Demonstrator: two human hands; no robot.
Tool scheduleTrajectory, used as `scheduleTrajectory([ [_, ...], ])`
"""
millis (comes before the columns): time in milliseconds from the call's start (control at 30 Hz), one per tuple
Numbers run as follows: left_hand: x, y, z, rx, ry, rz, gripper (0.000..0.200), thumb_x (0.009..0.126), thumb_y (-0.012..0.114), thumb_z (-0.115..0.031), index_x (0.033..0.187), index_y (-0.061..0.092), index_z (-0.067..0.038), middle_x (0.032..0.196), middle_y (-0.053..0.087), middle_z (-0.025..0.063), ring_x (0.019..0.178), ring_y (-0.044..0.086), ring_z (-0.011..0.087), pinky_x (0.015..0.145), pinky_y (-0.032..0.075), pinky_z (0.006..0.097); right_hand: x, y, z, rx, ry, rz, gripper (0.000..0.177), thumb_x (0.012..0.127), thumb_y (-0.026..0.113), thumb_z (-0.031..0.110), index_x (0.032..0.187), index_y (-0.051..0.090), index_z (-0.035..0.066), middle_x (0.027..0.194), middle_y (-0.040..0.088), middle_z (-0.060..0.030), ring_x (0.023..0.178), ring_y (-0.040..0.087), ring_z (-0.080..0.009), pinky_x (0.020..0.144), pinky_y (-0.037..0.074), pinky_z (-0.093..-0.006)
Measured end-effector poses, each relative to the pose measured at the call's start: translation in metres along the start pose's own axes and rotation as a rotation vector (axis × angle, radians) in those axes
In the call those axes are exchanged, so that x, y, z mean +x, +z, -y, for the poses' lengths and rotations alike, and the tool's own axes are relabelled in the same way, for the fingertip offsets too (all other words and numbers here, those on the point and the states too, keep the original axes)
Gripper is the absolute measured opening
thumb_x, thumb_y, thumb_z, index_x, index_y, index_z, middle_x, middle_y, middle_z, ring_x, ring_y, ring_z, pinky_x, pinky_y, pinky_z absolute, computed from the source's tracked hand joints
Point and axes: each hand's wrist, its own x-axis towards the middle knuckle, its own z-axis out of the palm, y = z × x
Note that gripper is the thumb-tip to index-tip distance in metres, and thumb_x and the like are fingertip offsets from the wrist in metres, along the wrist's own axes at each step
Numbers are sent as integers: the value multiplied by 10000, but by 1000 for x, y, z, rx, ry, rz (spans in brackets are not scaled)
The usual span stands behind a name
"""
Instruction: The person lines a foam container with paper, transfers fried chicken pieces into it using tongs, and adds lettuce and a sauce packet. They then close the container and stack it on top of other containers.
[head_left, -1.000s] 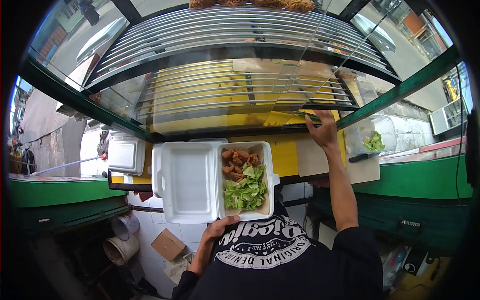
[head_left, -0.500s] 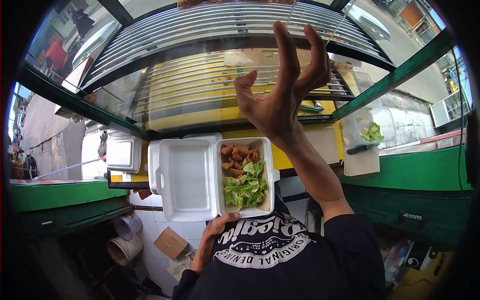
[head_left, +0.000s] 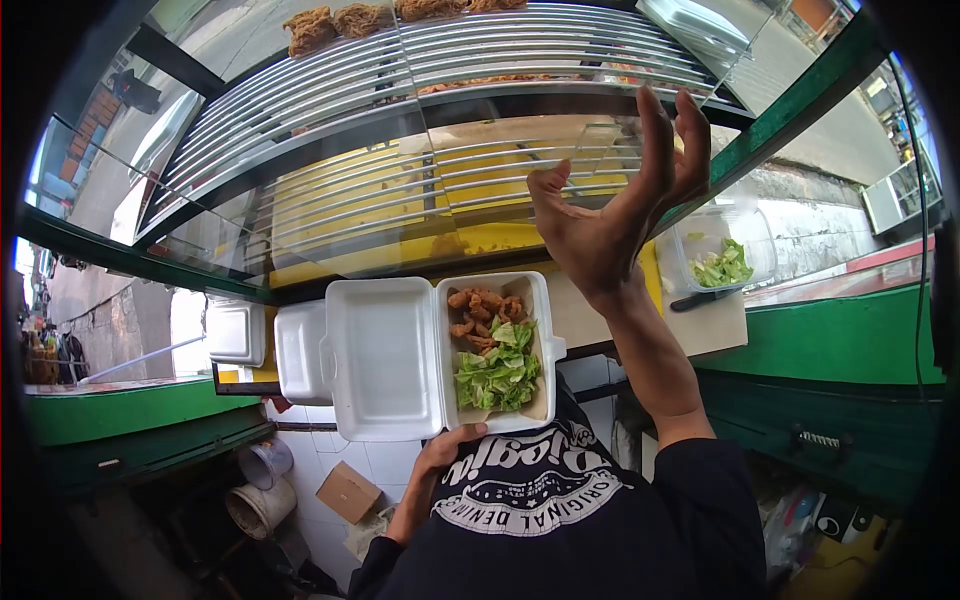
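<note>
My left hand point(head_left: 450, 448) grips the near edge of a white foam takeaway box point(head_left: 385, 360), thumb on the rim. The box's lid lies folded back to the left. Inside its paper-lined right half are pieces of fried chicken point(head_left: 484, 308) and chopped lettuce point(head_left: 495, 375) in front of them. My right hand point(head_left: 625, 205) is raised at the glass panel point(head_left: 500, 190) of a display case, its thumb and fingers spread and curved. A small clear handle point(head_left: 600, 148) shows on the glass between thumb and fingers.
Wire racks point(head_left: 310, 95) fill the case, with browned fried pieces point(head_left: 360, 20) on top. A clear tub point(head_left: 768, 240) of lettuce and a knife point(head_left: 694, 301) lie to the right. Closed foam boxes point(head_left: 238, 332) stand left. Below are a bucket point(head_left: 262, 508) and a cardboard box point(head_left: 348, 492).
My right hand has moved right and slightly down, and the handle on the glass has shifted right with it. The view has turned a little. The left hand keeps its hold on the box.
</note>
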Motion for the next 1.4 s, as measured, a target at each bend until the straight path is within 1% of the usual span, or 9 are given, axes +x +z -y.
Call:
scheduleTrajectory([
  [333,29,62,8,72,73,-15,411,778,650,-245,1064,600,45,915,645,106,757,612,179,715,495,264,-2,-42,-58,-80,44,64,806,636,650,43,1375,330,62,1364,292,-202,1267,240,-332,983,257,-466],
  [567,56,82,41,-103,54,2,561,764,565,-215,1249,469,50,1167,573,200,1034,556,313,947,413,373,-6,-98,-140,304,-55,-337,366,784,568,17,1130,456,-19,1112,510,-135,1035,489,-214,862,366,-307],
  [633,111,39,97,-40,113,76,408,816,601,-220,1128,559,41,1062,607,108,941,572,196,878,434,290,-4,-113,-183,206,254,-350,241,817,547,56,1050,541,-4,995,560,-111,876,530,-172,794,409,-288],
  [733,107,64,95,-199,291,181,481,824,564,-188,1228,488,61,1180,563,133,1065,530,226,975,376,312,15,-107,-233,23,662,324,141,832,560,118,906,613,11,828,638,-107,767,590,-182,746,463,-321],
  [833,98,84,88,-187,368,164,516,819,553,-189,1257,456,66,1215,540,145,1103,510,241,998,354,320,-7,-63,-289,-126,542,1117,188,815,599,178,886,624,6,823,661,-145,762,628,-211,726,482,-344],
  [900,88,95,82,-177,422,149,540,817,546,-190,1277,434,69,1238,524,153,1128,497,252,1014,340,326,-69,-17,-340,-13,269,1319,271,783,660,250,895,628,5,809,660,-144,787,644,-224,681,497,-361],
  [1067,59,125,66,-194,460,64,572,787,535,-172,1290,415,73,1267,507,168,1166,480,282,1039,321,360,-83,17,-293,-204,513,1989,503,702,763,358,1037,625,10,898,673,-155,750,683,-241,604,563,-358],
  [1233,92,96,102,-342,330,110,567,812,527,-183,1303,402,70,1253,512,179,1119,519,283,1002,374,344,-90,21,-280,-77,354,2105,457,724,774,248,1090,611,29,882,683,-160,699,692,-229,578,579,-305],
  [1400,96,92,100,-327,315,132,543,820,528,-188,1285,421,70,1211,538,181,1076,545,276,971,404,342,-77,19,-301,-44,790,1993,273,784,718,168,996,636,17,778,688,-133,642,685,-196,559,577,-307],
])
